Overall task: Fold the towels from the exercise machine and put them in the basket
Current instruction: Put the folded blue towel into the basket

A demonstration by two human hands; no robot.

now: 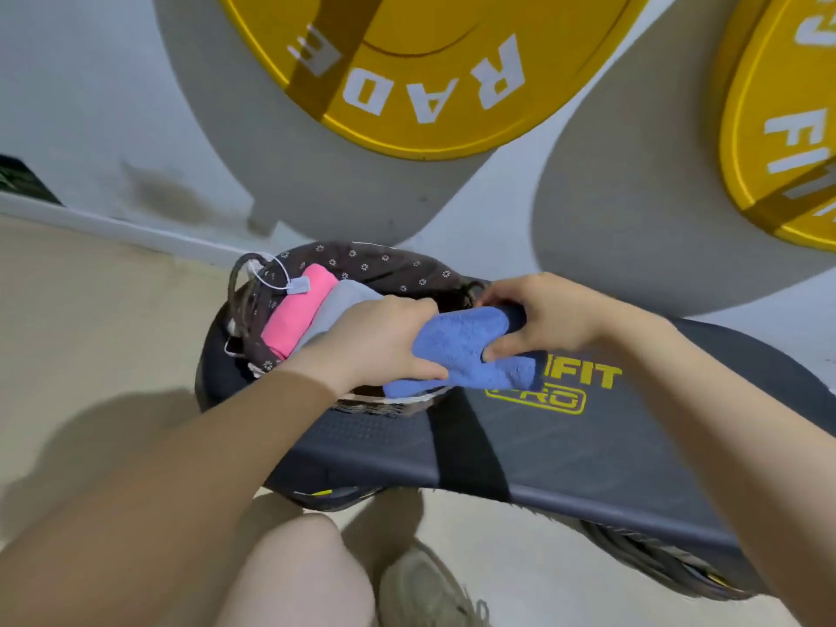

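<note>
Both the left hand [384,339] and right hand [538,316] grip the folded blue towel [466,350] over the basket [362,260]; lower it flat beside the 2 towels inside, keeping folds tight.

The basket [362,260] mouth is largely filled: a pink towel [296,310] and a grey towel [339,305] stand along its left side, and both hands, left [380,341] and right [543,319], hold a blue towel [466,350] over its near rim. The wall [90,106] is close behind it.
</note>
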